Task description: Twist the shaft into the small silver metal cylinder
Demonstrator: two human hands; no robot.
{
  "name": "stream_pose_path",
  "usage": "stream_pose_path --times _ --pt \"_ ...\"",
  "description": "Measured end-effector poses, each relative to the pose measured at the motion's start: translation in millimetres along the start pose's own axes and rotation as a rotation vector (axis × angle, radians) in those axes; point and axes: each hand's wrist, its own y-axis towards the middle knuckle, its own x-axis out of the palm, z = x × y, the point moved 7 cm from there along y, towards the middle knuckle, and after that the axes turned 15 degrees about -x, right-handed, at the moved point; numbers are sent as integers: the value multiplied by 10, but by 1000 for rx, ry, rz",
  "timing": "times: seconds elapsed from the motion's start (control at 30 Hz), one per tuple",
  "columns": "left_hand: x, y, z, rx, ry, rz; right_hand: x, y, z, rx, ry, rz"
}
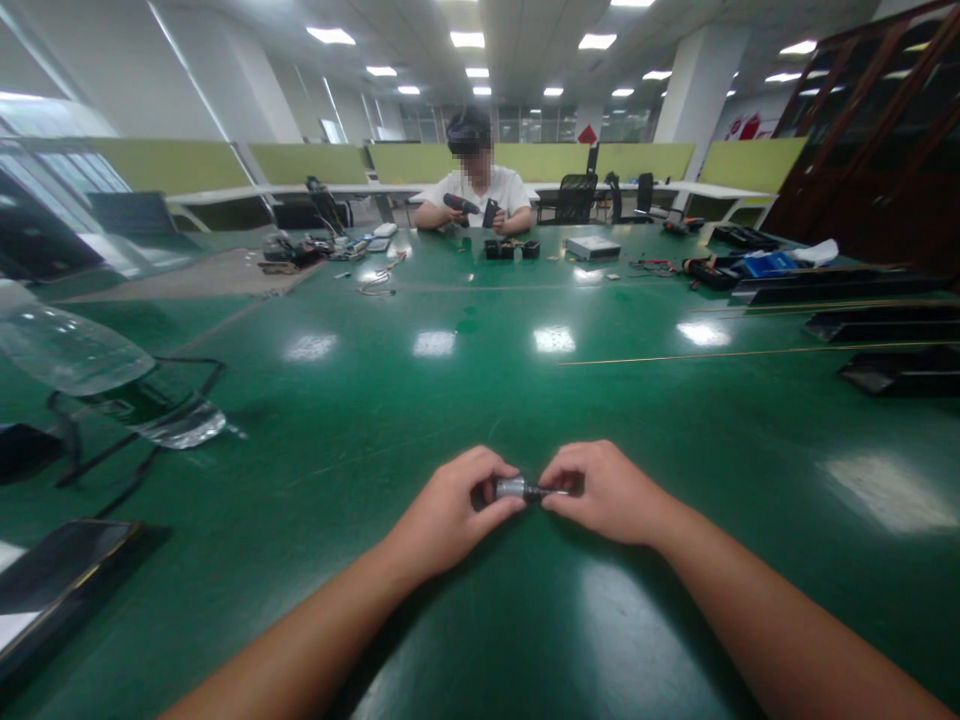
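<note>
Just above the green table (390,400), my two hands meet around a small silver-grey cylinder (511,487) with a black narrower end and a thin pale shaft. It lies level, pointing left to right; its exact kind is unclear. My left hand (454,505) is closed on the grey body between thumb and fingers. At the other end, my right hand (611,490) pinches the narrow black part and shaft between thumb and fingertips. The fingers partly hide both ends.
A clear water bottle (112,370) lies tilted at left, above a dark phone-like device (64,565) near the edge. Black trays (900,370) and a thin rod (675,358) are at right. Across the table, a person (472,190) holds a power-drill-like tool (460,204).
</note>
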Motion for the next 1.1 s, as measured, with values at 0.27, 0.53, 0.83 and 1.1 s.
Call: stream_pose_path --times 0.27,0.53,0.83,1.1 --pt "-3 -4 7 -1 4 -7 -25 -8 10 17 -14 -45" --pt "-1 -5 -17 -5 -2 -11 -56 -16 -3 11 -38 -65" --pt "-6 -2 -14 -3 -7 -13 -100 -61 55 29 -30 -69" --pt "-10 0 -11 -4 -3 -17 -128 -82 91 53 -24 -89"
